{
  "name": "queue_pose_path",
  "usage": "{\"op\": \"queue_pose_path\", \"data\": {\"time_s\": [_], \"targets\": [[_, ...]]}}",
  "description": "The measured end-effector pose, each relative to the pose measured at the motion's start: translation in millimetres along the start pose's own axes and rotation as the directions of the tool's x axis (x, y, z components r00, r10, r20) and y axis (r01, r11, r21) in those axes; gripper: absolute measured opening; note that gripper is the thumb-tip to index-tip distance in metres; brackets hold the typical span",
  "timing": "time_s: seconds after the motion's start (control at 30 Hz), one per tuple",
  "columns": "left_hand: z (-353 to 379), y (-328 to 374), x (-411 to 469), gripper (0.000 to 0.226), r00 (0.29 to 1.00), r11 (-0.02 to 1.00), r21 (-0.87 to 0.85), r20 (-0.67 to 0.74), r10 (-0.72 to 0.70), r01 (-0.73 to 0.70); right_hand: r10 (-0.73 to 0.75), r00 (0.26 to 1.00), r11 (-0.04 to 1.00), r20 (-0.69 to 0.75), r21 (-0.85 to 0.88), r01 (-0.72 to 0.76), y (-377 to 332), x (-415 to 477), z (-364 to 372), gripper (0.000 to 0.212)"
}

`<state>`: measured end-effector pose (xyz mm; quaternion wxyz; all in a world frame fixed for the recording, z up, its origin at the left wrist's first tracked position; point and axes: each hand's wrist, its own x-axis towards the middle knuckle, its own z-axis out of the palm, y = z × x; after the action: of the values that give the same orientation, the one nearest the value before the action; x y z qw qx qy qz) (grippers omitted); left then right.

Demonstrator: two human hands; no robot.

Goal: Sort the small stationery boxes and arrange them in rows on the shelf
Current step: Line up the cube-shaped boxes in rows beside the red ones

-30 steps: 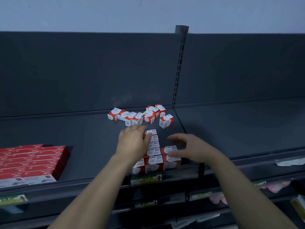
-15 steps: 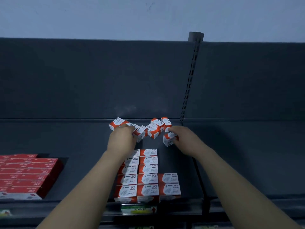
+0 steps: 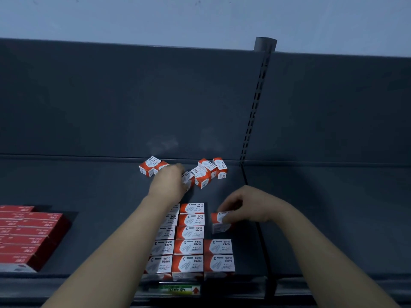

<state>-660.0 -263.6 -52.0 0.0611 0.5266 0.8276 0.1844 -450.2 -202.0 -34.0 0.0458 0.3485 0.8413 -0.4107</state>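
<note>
Small red-and-white paper clip boxes lie on a dark grey shelf [image 3: 89, 187]. Several stand in neat rows [image 3: 191, 247] at the shelf's front. A loose jumble of boxes [image 3: 208, 172] lies at the back by the rear panel. My right hand [image 3: 244, 207] grips one box [image 3: 219, 221] just behind the right-hand row, which holds two boxes. My left hand [image 3: 169, 183] reaches into the jumble with curled fingers over a box [image 3: 188, 180]; I cannot tell whether it holds it.
A stack of flat red boxes [image 3: 29, 236] sits at the shelf's left front. A slotted upright [image 3: 253, 107] splits the rear panel, and a divider runs forward along the shelf right of the rows. A green price label [image 3: 175, 290] is on the front rail.
My right hand took a box from the jumble and drew it forward to the right-hand row. My left hand stayed among the loose boxes at the back.
</note>
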Motion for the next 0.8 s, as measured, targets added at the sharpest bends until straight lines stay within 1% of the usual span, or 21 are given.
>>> {"op": "queue_pose_path", "data": {"time_s": [0.1, 0.27, 0.33, 0.37, 0.4, 0.43, 0.47, 0.5, 0.53, 0.57, 0.6, 0.67, 0.73, 0.8], "targets": [[-1, -4, -6, 0.028, 1.0, 0.998, -0.066, -0.008, 0.003, -0.004, 0.0, 0.999, 1.0, 0.054, 0.025, -0.002, -5, -6, 5, 0.015], [-5, -1, -20, 0.037, 0.999, 0.977, -0.211, -0.047, 0.025, -0.034, 0.016, 0.995, 0.999, 0.098, 0.05, -0.021, -13, -9, 13, 0.019], [-5, 1, -24, 0.034, 0.996, 0.97, -0.233, -0.062, 0.06, -0.073, 0.027, 0.995, 0.998, 0.099, 0.062, -0.033, -15, -10, 15, 0.022], [-5, 3, -26, 0.031, 0.993, 0.968, -0.231, -0.073, 0.088, -0.102, 0.033, 0.996, 0.998, 0.077, 0.054, -0.038, -16, -11, 15, 0.026], [-6, 5, -28, 0.03, 0.99, 0.964, -0.229, -0.083, 0.116, -0.132, 0.037, 0.999, 0.999, 0.017, 0.036, -0.038, -17, -11, 15, 0.031], [-6, 7, -30, 0.031, 0.986, 0.959, -0.234, -0.088, 0.142, -0.159, 0.042, 0.995, 0.999, -0.088, 0.023, -0.04, -16, -10, 14, 0.038], [-5, 9, -32, 0.031, 0.982, 0.951, -0.246, -0.087, 0.169, -0.186, 0.037, 0.976, 0.999, -0.216, 0.028, -0.031, -16, -10, 13, 0.043], [-6, 11, -34, 0.031, 0.976, 0.941, -0.261, -0.083, 0.2, -0.215, 0.018, 0.944, 0.999, -0.328, 0.047, -0.003, -14, -9, 11, 0.046], [-6, 14, -36, 0.03, 0.97, 0.931, -0.274, -0.075, 0.23, -0.242, -0.021, 0.917, 0.996, -0.398, 0.07, 0.053, -14, -8, 10, 0.048], [-5, 17, -38, 0.03, 0.963, 0.92, -0.284, -0.064, 0.261, -0.269, -0.064, 0.905, 0.99, -0.421, 0.089, 0.111, -15, -8, 9, 0.048], [-5, 19, -40, 0.03, 0.956, 0.911, -0.292, -0.054, 0.288, -0.291, -0.114, 0.902, 0.98, -0.416, 0.1, 0.17, -15, -7, 9, 0.044], [-4, 23, -44, 0.029, 0.947, 0.898, -0.309, -0.036, 0.319, -0.315, -0.188, 0.901, 0.968, -0.39, 0.083, 0.238, -16, -6, 10, 0.028], [-4, 22, -46, 0.029, 0.946, 0.886, -0.337, -0.045, 0.322, -0.318, -0.177, 0.896, 0.969, -0.406, 0.088, 0.232, -12, -8, 10, 0.016], [-6, 17, -49, 0.031, 0.953, 0.907, -0.297, -0.057, 0.296, -0.3, -0.097, 0.89, 0.981, -0.446, 0.108, 0.161, -1, -9, 8, 0.014]]}}
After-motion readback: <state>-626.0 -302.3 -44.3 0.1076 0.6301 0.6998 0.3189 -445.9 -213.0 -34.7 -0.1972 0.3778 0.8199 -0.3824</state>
